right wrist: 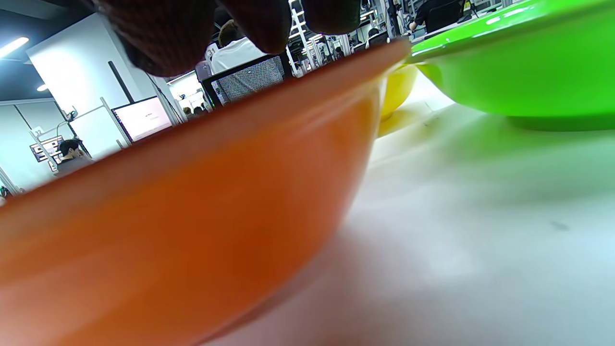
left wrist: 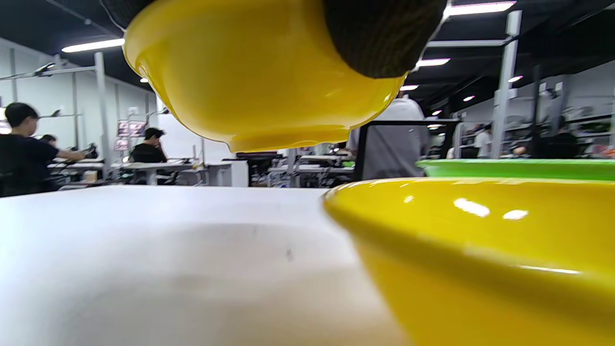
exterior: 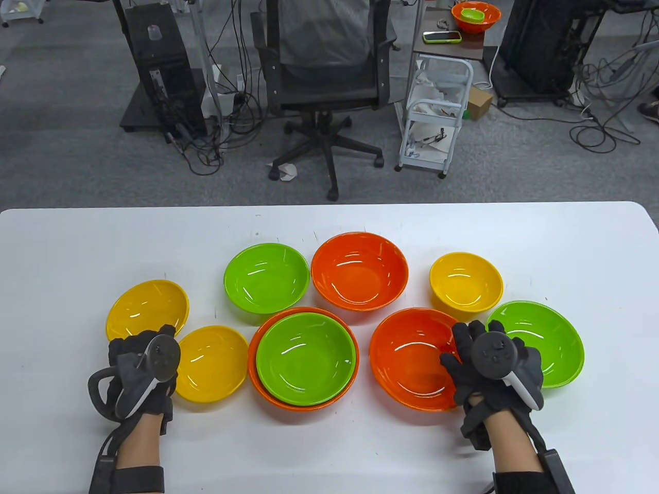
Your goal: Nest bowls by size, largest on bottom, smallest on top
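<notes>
Nine glossy plastic bowls sit across the middle of the white tabletop point(exterior: 62, 242), one green bowl point(exterior: 306, 358) already nested in an orange bowl point(exterior: 256, 371) near the front edge. The left hand point(exterior: 141, 373) grips the near rim of a yellow bowl point(exterior: 146, 309) toward the left edge; the left wrist view shows that bowl tilted and clear of the tabletop, a gloved finger on its outer wall. The right hand point(exterior: 489, 368) has its fingers curled over the rim of a large orange bowl point(exterior: 409, 360) toward the right edge, which looks tipped up in the right wrist view — whether it is fully lifted I cannot tell.

These bowls look light, stiff and slick, unlikely to break. The thin rim is the natural place to pinch, thumb outside and fingers inside — the smooth sloping wall would slide in a glove.
</notes>
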Demonstrator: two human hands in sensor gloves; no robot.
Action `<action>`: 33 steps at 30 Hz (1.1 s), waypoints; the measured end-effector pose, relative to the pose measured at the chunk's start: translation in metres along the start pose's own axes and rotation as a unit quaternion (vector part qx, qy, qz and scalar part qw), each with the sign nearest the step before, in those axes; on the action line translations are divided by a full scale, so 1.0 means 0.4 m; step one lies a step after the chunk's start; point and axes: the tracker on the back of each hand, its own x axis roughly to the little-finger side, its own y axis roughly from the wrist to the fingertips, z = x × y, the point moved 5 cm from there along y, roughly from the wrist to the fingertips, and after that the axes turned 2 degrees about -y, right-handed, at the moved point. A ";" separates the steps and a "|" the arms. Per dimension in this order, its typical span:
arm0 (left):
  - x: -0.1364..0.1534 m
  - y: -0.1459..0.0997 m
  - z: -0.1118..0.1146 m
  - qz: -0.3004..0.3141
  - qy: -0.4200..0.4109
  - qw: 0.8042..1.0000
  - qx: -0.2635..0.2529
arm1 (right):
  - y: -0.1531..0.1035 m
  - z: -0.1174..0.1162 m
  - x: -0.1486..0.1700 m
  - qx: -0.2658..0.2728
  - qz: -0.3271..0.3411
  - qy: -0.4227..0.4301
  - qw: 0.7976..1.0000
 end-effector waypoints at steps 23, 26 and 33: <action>-0.368 -0.173 -0.070 0.293 -0.030 0.955 -0.033 | 0.002 -0.002 -0.001 -0.003 -0.002 -0.003 1.000; -0.396 -0.189 -0.063 0.314 -0.021 0.949 -0.026 | 0.002 -0.003 -0.002 -0.002 -0.001 -0.003 1.000; -0.439 -0.213 -0.047 0.350 -0.020 0.937 0.000 | 0.003 -0.004 -0.004 -0.002 0.000 -0.004 1.000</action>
